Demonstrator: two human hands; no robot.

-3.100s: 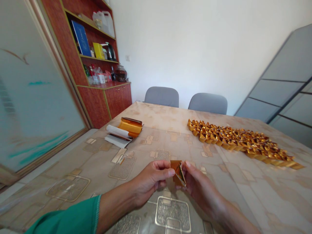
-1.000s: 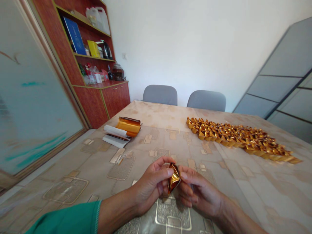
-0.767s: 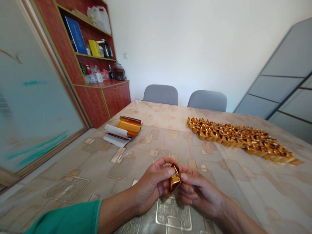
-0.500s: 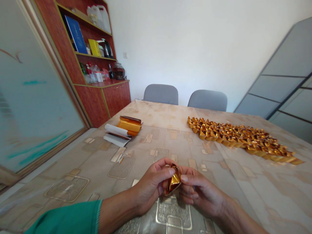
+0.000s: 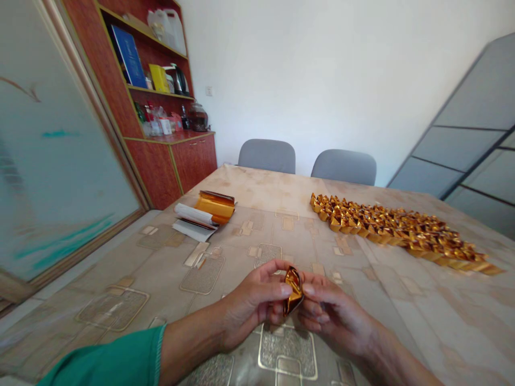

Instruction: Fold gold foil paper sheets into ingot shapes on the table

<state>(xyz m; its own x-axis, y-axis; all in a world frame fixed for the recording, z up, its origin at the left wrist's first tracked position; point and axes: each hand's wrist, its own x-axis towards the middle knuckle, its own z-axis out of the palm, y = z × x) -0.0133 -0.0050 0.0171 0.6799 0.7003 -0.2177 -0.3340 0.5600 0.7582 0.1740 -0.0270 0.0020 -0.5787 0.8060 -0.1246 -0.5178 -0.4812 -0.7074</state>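
A small folded piece of gold foil paper point(image 5: 293, 292) is held above the near part of the table between both hands. My left hand point(image 5: 257, 300) pinches its left side, the thumb lying across the front face. On its right edge, my right hand point(image 5: 333, 305) grips with thumb and forefinger. The back of the piece and some fingertips are hidden. Rows of folded gold foil pieces point(image 5: 394, 230) stand close together on the right of the table. At the left lies a curled stack of gold foil sheets point(image 5: 217, 208) with white paper backs.
A patterned cloth covers the table point(image 5: 249, 198). Two grey chairs, one left point(image 5: 267, 155) and one right point(image 5: 344, 166), stand at the far edge. A red-brown cabinet point(image 5: 193, 161) with bottles and a kettle is at the back left, beside a glass door point(image 5: 60, 161).
The folded foil piece has shifted slightly right and turned between my fingers. My left thumb sits a little lower on it. The view has moved slightly.
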